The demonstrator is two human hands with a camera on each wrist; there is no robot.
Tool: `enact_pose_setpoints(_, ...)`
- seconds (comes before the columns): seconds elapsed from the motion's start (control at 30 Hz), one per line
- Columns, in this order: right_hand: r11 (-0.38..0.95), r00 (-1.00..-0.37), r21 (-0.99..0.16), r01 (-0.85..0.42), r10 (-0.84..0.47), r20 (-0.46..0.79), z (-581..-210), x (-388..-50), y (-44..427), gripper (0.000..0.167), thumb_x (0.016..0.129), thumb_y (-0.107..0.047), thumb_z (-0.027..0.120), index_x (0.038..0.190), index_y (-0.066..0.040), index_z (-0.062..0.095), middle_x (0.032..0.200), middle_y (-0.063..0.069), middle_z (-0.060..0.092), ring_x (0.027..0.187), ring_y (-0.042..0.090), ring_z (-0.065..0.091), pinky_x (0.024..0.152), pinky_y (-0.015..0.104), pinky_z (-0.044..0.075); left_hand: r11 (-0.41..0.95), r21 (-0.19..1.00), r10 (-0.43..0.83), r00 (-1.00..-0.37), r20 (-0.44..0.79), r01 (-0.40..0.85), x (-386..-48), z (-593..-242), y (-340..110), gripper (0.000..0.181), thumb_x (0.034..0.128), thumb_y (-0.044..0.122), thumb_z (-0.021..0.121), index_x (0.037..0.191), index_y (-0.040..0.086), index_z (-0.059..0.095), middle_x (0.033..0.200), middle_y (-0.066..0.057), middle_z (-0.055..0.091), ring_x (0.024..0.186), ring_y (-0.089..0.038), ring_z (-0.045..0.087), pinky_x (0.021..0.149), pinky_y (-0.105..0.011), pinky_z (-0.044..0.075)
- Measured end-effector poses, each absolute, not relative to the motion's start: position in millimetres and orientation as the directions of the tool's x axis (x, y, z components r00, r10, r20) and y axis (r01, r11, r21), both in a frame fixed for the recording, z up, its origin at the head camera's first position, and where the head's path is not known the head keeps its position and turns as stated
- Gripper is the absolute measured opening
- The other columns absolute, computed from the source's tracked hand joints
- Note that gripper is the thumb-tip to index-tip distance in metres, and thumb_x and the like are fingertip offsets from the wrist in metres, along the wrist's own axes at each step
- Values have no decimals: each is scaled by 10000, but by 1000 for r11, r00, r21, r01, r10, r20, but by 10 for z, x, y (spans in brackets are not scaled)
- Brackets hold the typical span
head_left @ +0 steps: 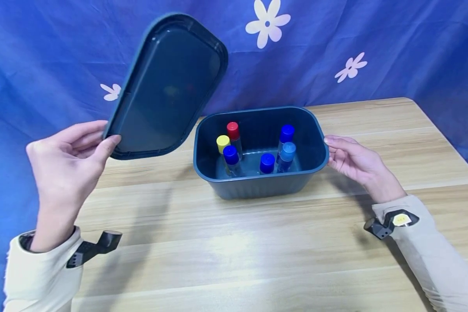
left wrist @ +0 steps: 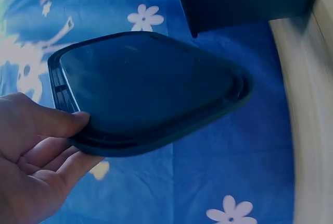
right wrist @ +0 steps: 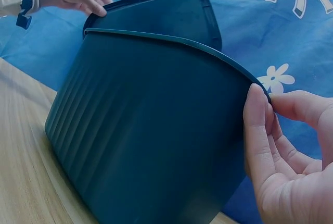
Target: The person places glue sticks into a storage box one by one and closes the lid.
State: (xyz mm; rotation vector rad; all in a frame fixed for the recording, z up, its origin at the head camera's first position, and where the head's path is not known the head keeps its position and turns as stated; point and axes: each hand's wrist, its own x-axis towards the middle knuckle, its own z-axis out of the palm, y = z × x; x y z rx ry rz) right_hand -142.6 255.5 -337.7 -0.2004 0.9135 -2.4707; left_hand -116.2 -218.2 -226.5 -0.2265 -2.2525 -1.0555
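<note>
My left hand (head_left: 68, 160) pinches one corner of a dark teal lid (head_left: 171, 86), thumb on its inner face. The lid is tilted up in the air, left of and above a matching storage bin (head_left: 257, 186). At the bin's right end, my right hand (head_left: 352, 162) pinches the rim between thumb and fingers, seen closely in the right wrist view. Inside the bin stand several small clear bottles with coloured caps: a red cap (head_left: 232, 130), a yellow cap (head_left: 223, 143), a light blue cap (head_left: 287, 151) and dark blue caps (head_left: 267, 163). Their lower parts are partly hidden by the front wall.
The bin stands on a light wood-grain table (head_left: 234, 251), towards its back edge. Behind the table hangs a blue cloth (head_left: 304, 52) with white flowers. Each sleeve carries a black wrist device (head_left: 95, 249).
</note>
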Motion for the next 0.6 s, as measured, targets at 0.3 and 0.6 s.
enact_pose_setpoints(0.3, -653, -867, -643, 400, -498, -34, -3375, -1424, 2559, 248, 1012, 10, 424, 999, 73, 663, 906, 163, 684, 811, 207, 666, 687, 237, 576, 723, 292, 135, -542, 829, 626, -1148, -2293, -1903, 166, 825, 1, 669, 966, -1, 756, 824, -182, 722, 828, 172, 597, 729, 10, 395)
enact_pose_setpoints(0.6, -653, -868, -648, 394, -496, -27, -3379, -1429, 2559, 266, 1015, 11, 416, 992, 72, 673, 911, 160, 686, 811, 205, 661, 689, 236, 575, 759, 107, 224, -412, 883, 642, -1113, -2361, -1717, 183, 851, -15, 675, 997, 61, 754, 869, -108, 735, 757, -344, 695, 493, -315, 385)
